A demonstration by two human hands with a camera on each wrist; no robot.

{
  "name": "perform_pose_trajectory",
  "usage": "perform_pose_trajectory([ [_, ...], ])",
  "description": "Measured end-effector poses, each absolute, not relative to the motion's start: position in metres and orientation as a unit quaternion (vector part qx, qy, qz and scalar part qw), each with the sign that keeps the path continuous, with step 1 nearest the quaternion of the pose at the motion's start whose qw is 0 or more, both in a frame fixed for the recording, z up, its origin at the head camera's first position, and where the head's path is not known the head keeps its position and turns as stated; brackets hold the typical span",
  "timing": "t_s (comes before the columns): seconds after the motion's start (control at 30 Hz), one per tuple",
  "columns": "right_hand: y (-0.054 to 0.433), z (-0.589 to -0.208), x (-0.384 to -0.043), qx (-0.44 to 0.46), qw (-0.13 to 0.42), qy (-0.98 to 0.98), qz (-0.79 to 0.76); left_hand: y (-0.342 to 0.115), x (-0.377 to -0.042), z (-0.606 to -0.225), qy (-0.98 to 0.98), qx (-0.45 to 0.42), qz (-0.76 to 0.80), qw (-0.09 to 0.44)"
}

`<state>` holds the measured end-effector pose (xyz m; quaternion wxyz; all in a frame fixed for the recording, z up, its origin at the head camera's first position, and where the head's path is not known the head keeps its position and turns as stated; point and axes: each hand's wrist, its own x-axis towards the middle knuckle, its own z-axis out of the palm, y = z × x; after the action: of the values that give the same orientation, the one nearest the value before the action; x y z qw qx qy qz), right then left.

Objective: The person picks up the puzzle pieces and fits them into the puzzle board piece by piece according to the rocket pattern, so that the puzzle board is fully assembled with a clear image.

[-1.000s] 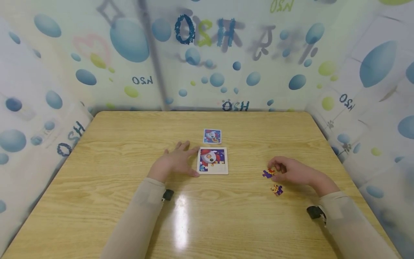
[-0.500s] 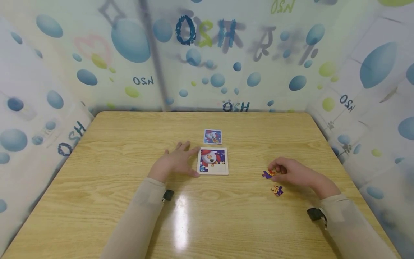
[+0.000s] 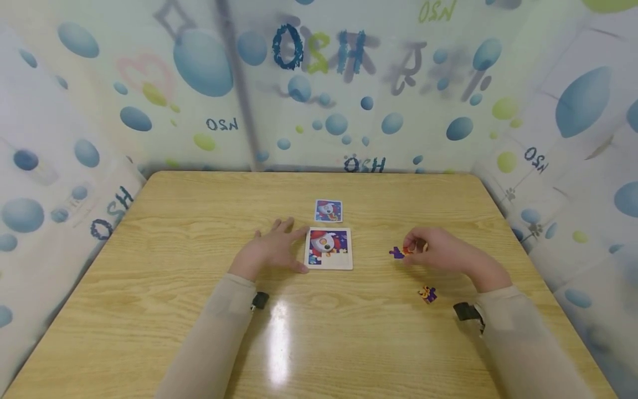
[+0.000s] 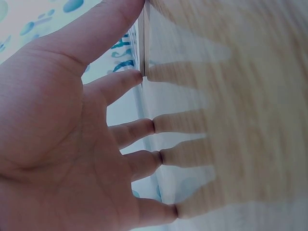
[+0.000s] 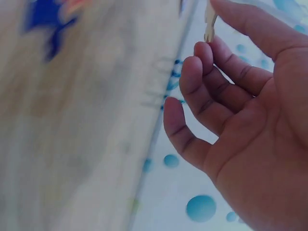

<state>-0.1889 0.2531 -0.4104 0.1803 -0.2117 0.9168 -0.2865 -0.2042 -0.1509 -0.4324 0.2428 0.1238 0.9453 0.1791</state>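
My left hand (image 3: 271,247) is spread on the table, with thumb and index fingertip against the left side of a square puzzle tray (image 3: 340,260). Seen from the left wrist, the fingers (image 4: 139,134) are nearly straight and the tray's thin edge (image 4: 143,43) stands at two of the fingertips. The tray bears a partly filled picture of a white-and-red character, its lower right part bare. To its right, my right hand (image 3: 441,252) pinches a purple-and-orange jigsaw piece (image 3: 397,253). The right wrist view shows this piece (image 5: 210,24) edge-on between thumb and fingertips.
Another jigsaw piece (image 3: 427,294), orange and purple, lies on the wooden table (image 3: 199,343) below the right hand. A small picture card (image 3: 328,210) lies just behind the tray. Walls (image 3: 423,144) with blue bubbles enclose the table's back and sides.
The right hand has moved left and a little away from the body with the jigsaw piece, leaving the other piece behind. My left hand and the tray stay put.
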Motion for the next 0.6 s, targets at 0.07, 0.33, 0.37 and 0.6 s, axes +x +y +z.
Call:
perform_pose_trajectory([
  [0.07, 0.245, -0.406, -0.191, -0.215, 0.177, 0.919, -0.28, -0.15, -0.204, -0.431, 0.946, 0.125, 0.179, 0.242],
  [0.33, 0.215, -0.398, -0.197, -0.217, 0.164, 0.925, -0.266, -0.149, -0.206, -0.433, 0.945, 0.126, 0.18, 0.241],
  [0.37, 0.211, -0.398, -0.198, -0.218, 0.163, 0.925, -0.266, -0.148, -0.206, -0.434, 0.946, 0.127, 0.179, 0.24],
  [0.6, 0.186, -0.398, -0.203, -0.224, 0.157, 0.919, -0.285, -0.148, -0.205, -0.43, 0.945, 0.124, 0.18, 0.242],
])
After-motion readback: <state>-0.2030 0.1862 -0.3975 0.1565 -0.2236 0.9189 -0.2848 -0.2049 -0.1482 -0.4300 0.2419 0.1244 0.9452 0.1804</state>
